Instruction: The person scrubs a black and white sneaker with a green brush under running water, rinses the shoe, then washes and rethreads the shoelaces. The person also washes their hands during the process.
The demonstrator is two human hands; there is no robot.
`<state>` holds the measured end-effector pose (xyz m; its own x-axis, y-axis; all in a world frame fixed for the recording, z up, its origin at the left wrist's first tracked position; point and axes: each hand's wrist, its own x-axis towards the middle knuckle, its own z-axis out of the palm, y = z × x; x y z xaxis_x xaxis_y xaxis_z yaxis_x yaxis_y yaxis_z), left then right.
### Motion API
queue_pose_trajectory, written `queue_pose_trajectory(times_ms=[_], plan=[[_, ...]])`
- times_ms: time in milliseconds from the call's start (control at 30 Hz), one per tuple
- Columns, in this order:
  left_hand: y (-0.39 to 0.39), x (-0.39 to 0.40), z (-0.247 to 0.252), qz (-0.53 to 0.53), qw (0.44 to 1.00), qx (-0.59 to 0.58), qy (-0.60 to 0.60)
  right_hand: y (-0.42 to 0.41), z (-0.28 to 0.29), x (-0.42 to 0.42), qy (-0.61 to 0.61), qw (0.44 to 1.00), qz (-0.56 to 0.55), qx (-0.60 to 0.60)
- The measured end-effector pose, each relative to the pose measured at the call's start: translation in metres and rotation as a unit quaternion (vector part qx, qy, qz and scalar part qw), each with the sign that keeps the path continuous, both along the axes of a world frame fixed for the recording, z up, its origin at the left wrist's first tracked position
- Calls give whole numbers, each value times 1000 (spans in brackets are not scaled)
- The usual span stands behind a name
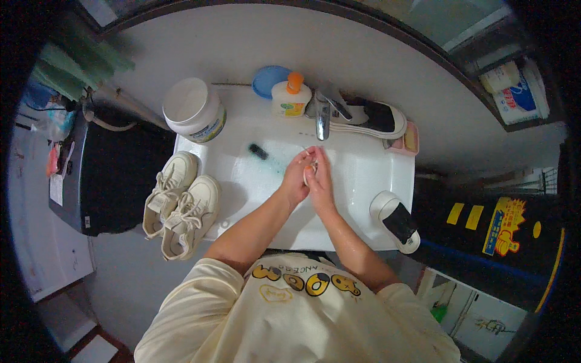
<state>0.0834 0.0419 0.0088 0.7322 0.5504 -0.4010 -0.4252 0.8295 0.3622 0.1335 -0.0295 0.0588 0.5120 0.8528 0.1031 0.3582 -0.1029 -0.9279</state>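
My left hand [297, 174] and my right hand [321, 174] are pressed together over the white sink [363, 181], just below the chrome faucet [322, 120]. Between the palms is a small pale thing [306, 177], mostly covered by my fingers; it may be a cord or a strip of cloth. A spot of orange shows beside my right thumb. To the left of my hands, a dark oblong object [258, 151], perhaps a brush, lies in the basin with a greenish tint around it.
Cream lace-up sneakers [193, 206] rest on the left rim. Behind stand a white tub [193, 111], pump bottle [291, 100] and blue lid [270, 81]. One black-and-white shoe [374, 119] lies by the faucet near a pink soap dish [411, 138]; another [395, 220] sits at right.
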Motion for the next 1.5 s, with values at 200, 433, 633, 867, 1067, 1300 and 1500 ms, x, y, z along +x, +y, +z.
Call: queue_pose_trajectory(times_ms=[200,433,633,867,1067,1300,1500], plan=[[-23,-26,70,-48,995,-49,72,20,-8,3,95,995,-24,-3],[-3,-55,103,13,990,-135,41,-2,23,-48,129,991,12,34],[0,-65,85,4,997,-34,62,2,28,-18,527,830,-138,120],[6,-100,60,-73,975,83,193,-2,78,8,523,832,-169,78],[-1,-98,59,-147,977,27,153,-1,91,6,490,845,-202,72],[-16,-67,105,-171,974,-135,-61,6,70,-26,542,823,-127,114],[-7,-53,102,-29,993,-115,-24,2,32,-37,118,992,-19,44]])
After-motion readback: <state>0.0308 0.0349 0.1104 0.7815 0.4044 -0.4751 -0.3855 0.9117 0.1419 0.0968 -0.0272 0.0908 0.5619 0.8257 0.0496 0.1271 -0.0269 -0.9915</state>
